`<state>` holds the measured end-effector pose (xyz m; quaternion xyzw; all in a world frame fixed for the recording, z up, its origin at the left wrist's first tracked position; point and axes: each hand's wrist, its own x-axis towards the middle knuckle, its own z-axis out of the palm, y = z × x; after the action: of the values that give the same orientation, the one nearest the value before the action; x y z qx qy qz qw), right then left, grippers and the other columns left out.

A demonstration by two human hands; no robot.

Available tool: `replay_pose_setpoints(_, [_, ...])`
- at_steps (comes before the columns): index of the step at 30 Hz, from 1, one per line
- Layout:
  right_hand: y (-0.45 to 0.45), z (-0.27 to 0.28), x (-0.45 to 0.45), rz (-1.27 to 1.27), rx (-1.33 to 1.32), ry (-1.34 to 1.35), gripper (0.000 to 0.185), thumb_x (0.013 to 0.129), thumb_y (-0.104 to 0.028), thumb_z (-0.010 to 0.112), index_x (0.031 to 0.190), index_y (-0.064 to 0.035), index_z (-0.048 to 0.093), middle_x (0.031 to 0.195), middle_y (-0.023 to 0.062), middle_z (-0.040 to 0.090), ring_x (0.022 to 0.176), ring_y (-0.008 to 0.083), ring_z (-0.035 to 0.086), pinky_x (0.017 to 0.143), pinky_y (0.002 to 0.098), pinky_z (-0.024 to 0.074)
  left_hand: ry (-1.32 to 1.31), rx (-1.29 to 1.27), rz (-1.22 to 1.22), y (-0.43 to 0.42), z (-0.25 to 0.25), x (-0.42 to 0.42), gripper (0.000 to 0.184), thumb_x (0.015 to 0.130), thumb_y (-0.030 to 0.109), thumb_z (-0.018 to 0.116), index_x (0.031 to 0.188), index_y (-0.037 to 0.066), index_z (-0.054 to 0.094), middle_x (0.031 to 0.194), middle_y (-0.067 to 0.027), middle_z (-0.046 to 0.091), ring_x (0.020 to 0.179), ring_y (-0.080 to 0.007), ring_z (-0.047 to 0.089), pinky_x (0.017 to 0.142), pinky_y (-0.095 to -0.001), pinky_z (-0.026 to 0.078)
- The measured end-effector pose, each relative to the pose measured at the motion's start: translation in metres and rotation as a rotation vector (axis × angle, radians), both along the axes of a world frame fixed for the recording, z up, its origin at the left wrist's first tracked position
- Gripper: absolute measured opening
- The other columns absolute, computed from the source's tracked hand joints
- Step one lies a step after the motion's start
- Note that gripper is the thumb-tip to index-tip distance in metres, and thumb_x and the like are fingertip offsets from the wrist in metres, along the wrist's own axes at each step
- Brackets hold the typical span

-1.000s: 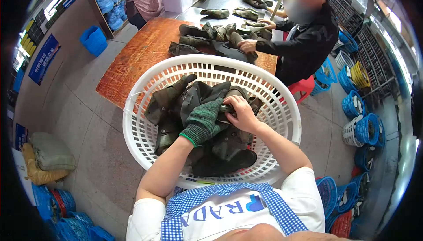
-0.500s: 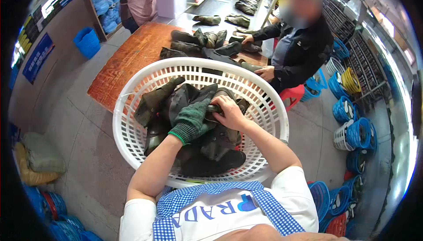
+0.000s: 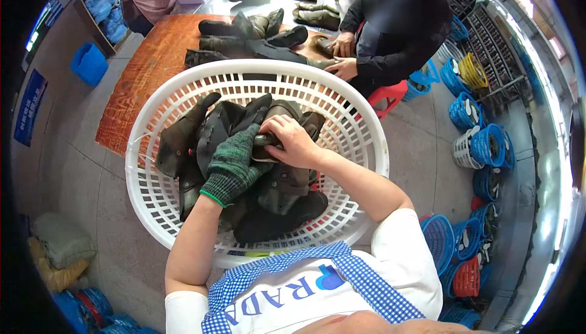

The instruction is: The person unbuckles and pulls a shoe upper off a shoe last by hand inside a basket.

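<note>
A large white plastic basket sits in front of me, holding several dark olive and black boots in a loose pile. My left hand, in a dark green knitted glove, is closed on a dark boot near the middle of the pile. Bare, my right hand grips the same boot from the other side, its fingers curled over the edge. Much of this boot is hidden by both hands. Another boot leans against the basket's left wall.
Beyond the basket, a reddish-brown wooden table bears more dark boots. A co-worker at its right side has both hands on footwear. Blue baskets line the right side, and a red stool stands behind the co-worker.
My view has shifted, so the basket and hands appear further left. Both hands keep their hold on the boot. The co-worker's hands are still at the table's edge.
</note>
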<state>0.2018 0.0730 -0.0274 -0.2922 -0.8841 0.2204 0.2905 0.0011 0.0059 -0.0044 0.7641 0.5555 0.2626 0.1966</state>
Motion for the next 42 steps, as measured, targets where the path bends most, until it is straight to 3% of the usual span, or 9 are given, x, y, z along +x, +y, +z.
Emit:
replay_pose_setpoints(5, [0.0, -0.001, -0.001, 0.002, -0.013, 0.0, 0.038, 0.078, -0.015, 0.075, 0.111, -0.0078, 0.057, 0.109, 0.0131, 0.059, 0.109, 0.0352, 0.055, 0.097, 0.0465, 0.0455, -0.039, 0.079, -0.045, 0.001, -0.007, -0.004, 0.077, 0.076, 0.032, 0.082, 0.142, 0.006, 0.05, 0.116, -0.0196, 0.066, 0.105, -0.0381, 0.065, 0.09, -0.0468, 0.053])
replay_pose_setpoints(8, [-0.002, -0.002, -0.002, -0.004, -0.01, 0.003, 0.038, 0.078, -0.015, 0.075, 0.111, -0.0079, 0.057, 0.109, 0.0128, 0.059, 0.109, 0.0349, 0.055, 0.097, 0.0463, 0.0454, -0.031, -0.033, -0.013, 0.0, 0.0, -0.004, 0.078, 0.075, 0.03, 0.085, 0.142, 0.007, 0.052, 0.125, -0.0193, 0.066, 0.113, -0.037, 0.065, 0.095, -0.0444, 0.053])
replay_pose_setpoints(27, [-0.003, -0.001, -0.005, -0.014, -0.001, -0.007, 0.035, 0.082, -0.019, 0.075, 0.111, -0.0082, 0.057, 0.11, 0.0128, 0.059, 0.108, 0.035, 0.055, 0.096, 0.0462, 0.0458, -0.016, 0.021, -0.032, -0.003, 0.002, -0.007, 0.074, 0.075, 0.034, 0.084, 0.137, 0.007, 0.054, 0.12, -0.0204, 0.066, 0.109, -0.0384, 0.065, 0.094, -0.0463, 0.053])
replay_pose_setpoints(42, [-0.005, 0.002, -0.006, -0.023, -0.013, -0.026, 0.038, 0.08, -0.011, 0.075, 0.113, -0.0076, 0.057, 0.111, 0.0128, 0.059, 0.108, 0.0351, 0.056, 0.097, 0.045, 0.0464, -0.039, 0.02, -0.046, -0.004, 0.004, -0.008, 0.074, 0.076, 0.035, 0.085, 0.138, 0.009, 0.054, 0.121, -0.0194, 0.066, 0.11, -0.0382, 0.066, 0.094, -0.0461, 0.054])
